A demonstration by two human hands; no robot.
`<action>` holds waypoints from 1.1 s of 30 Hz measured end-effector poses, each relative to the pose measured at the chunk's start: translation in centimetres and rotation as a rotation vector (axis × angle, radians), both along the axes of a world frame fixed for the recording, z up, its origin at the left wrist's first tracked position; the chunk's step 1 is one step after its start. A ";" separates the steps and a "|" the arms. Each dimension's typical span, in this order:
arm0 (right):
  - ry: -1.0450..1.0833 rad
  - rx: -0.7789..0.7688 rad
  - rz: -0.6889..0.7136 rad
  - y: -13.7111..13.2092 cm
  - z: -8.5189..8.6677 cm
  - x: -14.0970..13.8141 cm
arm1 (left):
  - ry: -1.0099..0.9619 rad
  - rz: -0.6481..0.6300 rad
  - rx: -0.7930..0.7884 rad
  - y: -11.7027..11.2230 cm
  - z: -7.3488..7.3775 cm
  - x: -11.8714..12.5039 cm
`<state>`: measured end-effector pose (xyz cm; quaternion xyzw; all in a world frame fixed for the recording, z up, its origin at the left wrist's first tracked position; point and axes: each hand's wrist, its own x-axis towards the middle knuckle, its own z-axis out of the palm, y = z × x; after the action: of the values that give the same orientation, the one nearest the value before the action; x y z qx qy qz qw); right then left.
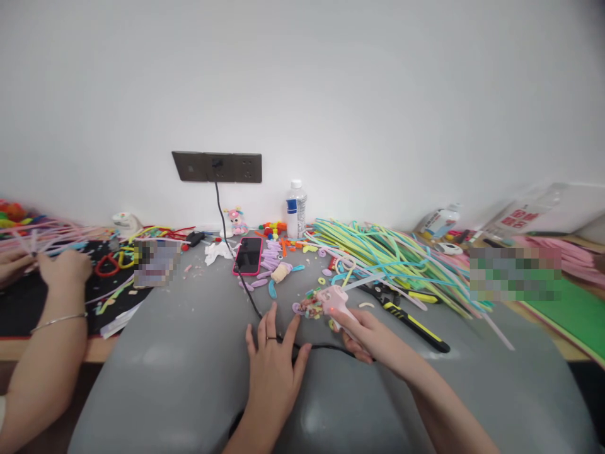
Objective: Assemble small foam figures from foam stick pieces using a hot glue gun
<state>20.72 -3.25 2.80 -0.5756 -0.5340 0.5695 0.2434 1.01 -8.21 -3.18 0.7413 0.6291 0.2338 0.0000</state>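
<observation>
The left hand point(273, 366) is flat, its fingers spread; the right hand point(367, 326) is clamped around a smooth, pale-pink glue gun point(333, 296), beside small curled pieces point(309, 308). Behind lie long fuzzy stems point(378, 246). The gun's tip is hard to distinguish.

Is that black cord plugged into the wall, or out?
In: the plug at the upper end of the black cord sits in the dark wall panel.

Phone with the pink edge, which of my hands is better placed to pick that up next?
Probably your left hand: it's spread open nearer the phone and seems to hold nothing, while your right hand grips the pink tool.
</observation>
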 end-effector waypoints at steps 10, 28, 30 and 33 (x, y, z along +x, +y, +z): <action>0.041 -0.023 -0.005 0.0 0.6 0.2 | 0.040 -0.010 -0.013 0.0 0.3 0.1; 0.067 -0.036 0.002 -0.2 1.6 0.4 | 0.044 -0.018 -0.055 0.1 0.9 0.2; 0.085 -0.041 0.008 -0.2 1.7 0.4 | 0.045 -0.024 -0.049 0.1 0.8 0.2; 0.116 -0.060 0.001 0.0 1.5 0.5 | 0.040 -0.037 -0.039 0.1 0.7 0.1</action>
<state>21.21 -3.29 4.28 -0.5484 -0.5018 0.6179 0.2564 1.16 -8.16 -2.48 0.7572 0.6197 0.2064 0.0061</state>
